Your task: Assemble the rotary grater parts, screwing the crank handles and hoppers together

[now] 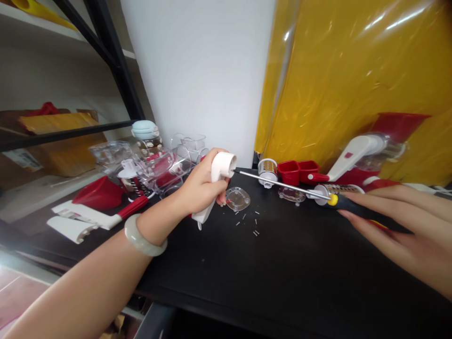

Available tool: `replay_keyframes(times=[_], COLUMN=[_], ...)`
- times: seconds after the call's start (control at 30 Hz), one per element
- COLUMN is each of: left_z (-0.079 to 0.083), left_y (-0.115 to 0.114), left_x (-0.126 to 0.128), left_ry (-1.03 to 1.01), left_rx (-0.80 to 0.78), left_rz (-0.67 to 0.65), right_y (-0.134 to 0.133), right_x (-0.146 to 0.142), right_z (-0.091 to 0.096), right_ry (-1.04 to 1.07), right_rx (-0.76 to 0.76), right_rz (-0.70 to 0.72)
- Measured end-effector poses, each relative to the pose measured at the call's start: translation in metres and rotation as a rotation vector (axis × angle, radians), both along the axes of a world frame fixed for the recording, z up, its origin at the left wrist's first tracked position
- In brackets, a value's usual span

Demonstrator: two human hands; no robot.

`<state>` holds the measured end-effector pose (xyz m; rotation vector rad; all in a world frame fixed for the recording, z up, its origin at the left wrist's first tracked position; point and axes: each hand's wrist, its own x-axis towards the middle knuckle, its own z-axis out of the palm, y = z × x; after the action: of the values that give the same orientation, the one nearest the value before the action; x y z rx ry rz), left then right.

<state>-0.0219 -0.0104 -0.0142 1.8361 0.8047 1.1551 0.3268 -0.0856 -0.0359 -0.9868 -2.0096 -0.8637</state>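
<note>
My left hand [201, 188] is closed around a white plastic handle part [221, 169] and holds it above the black table [282, 273]. My right hand [399, 226] grips a screwdriver [353, 203] with a black and yellow handle. Its long metal shaft [275, 181] runs left, and the tip sits at the round end of the white part. A small clear plastic cover [238, 198] lies on the table just below the left hand. Several tiny screws [254, 226] are scattered beside it. A pale bangle [143, 238] is on my left wrist.
Clear plastic housings and red parts [155, 165] are piled at the back left. A white handle with a red grip [92, 216] lies at the left. A metal grater drum [267, 170], red cups [298, 170] and an assembled red-and-white grater [367, 155] stand behind. Yellow plastic sheeting [353, 80] hangs at the back.
</note>
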Motion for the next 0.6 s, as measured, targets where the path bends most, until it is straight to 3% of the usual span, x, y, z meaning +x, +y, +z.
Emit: replay_keyframes(times=[0.3,0.6], left_z=[0.002,0.000], left_y=[-0.001,-0.001], left_x=[0.001,0.002], left_ry=[-0.033,-0.040], left_rx=[-0.064,-0.131], left_rz=[-0.025,-0.085], right_y=[-0.006,-0.001], right_x=[-0.002,0.021], right_z=[0.007,0.000], right_ry=[-0.207,-0.215], right_rx=[0.152,0.313], right_rz=[0.032,0.143])
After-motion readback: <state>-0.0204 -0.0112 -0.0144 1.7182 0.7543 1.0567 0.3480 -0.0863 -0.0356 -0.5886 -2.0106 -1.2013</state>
